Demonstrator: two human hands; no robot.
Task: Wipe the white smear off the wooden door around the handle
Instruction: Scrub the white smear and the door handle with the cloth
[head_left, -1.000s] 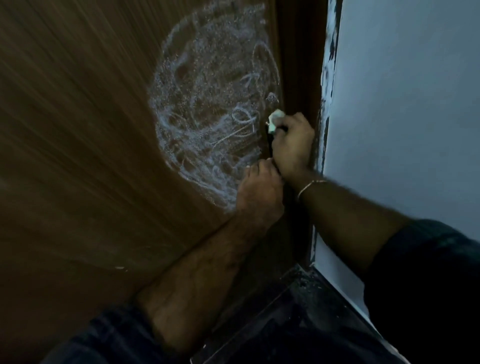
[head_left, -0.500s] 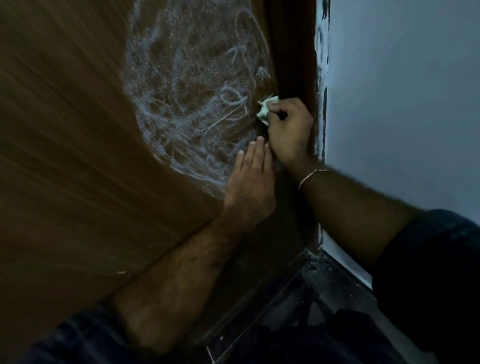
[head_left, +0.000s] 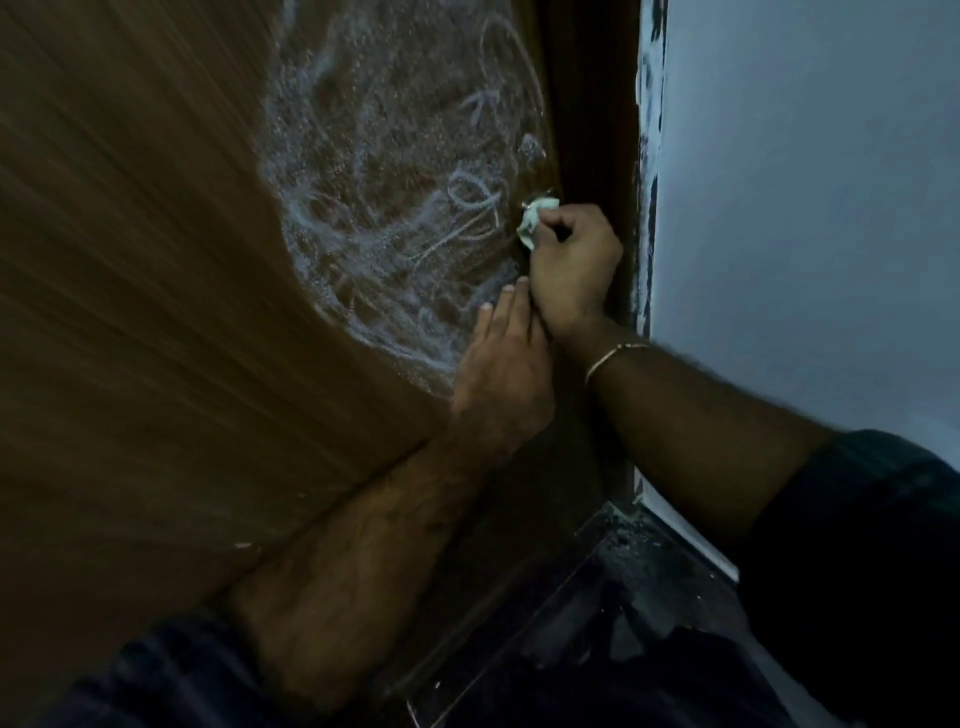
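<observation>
A wide white smear of swirls covers the brown wooden door near its right edge. My right hand grips a small crumpled white cloth and holds it against the door at the smear's right side. My left hand lies flat on the door just below, fingers straight, their tips touching the right hand's wrist side. The door handle is hidden behind my hands.
The dark door frame runs up right of the door. Beyond it stands a pale grey wall with chipped paint along its edge. Dark floor with debris lies below.
My left hand has uncurled from a fist and now lies flat on the door. The right hand with the cloth stays at the door edge; the view has shifted closer.
</observation>
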